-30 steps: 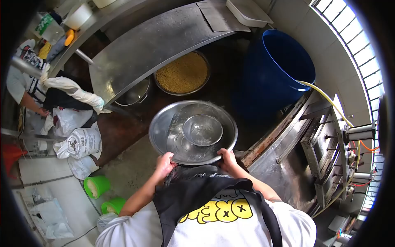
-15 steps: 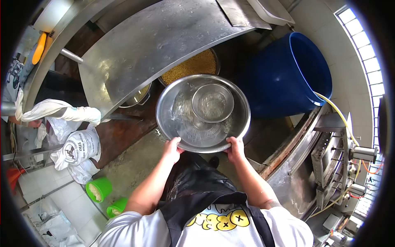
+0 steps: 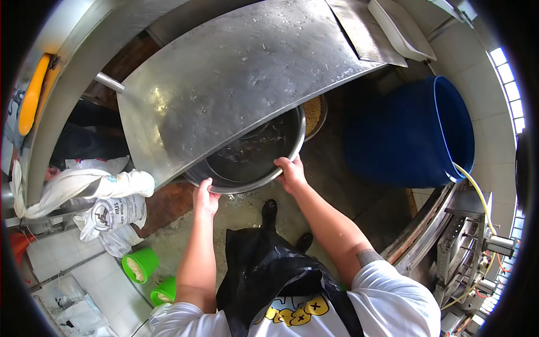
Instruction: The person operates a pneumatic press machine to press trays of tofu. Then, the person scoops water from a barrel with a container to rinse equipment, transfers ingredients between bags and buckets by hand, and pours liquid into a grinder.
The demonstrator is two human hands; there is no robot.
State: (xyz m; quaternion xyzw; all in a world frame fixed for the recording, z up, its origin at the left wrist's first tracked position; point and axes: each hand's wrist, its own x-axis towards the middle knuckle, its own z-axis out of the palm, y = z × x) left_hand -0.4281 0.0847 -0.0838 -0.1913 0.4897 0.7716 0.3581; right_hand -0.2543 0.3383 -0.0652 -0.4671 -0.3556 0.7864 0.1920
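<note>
My left hand [image 3: 205, 196] and my right hand [image 3: 291, 174] grip the near rim of a large round metal basin [image 3: 241, 175], thumbs on top of the edge. The far half of the basin is hidden under the steel table [image 3: 236, 73]. Its inside is shadowed, and only what may be the edge of a smaller bowl shows there. Beside and behind it, a container of yellow grains or beans [image 3: 313, 115] peeks out from below the tabletop.
On the right stands a big blue barrel [image 3: 393, 135] with a yellow hose [image 3: 474, 182]. A white flour sack [image 3: 115, 213] and two green buckets [image 3: 147, 264] of pale contents are at the left. A white tray [image 3: 396, 31] lies at the back right.
Both hands have pushed the basin forward and left, from in front of the table to partly under it. The smaller bowl inside has gone mostly out of sight.
</note>
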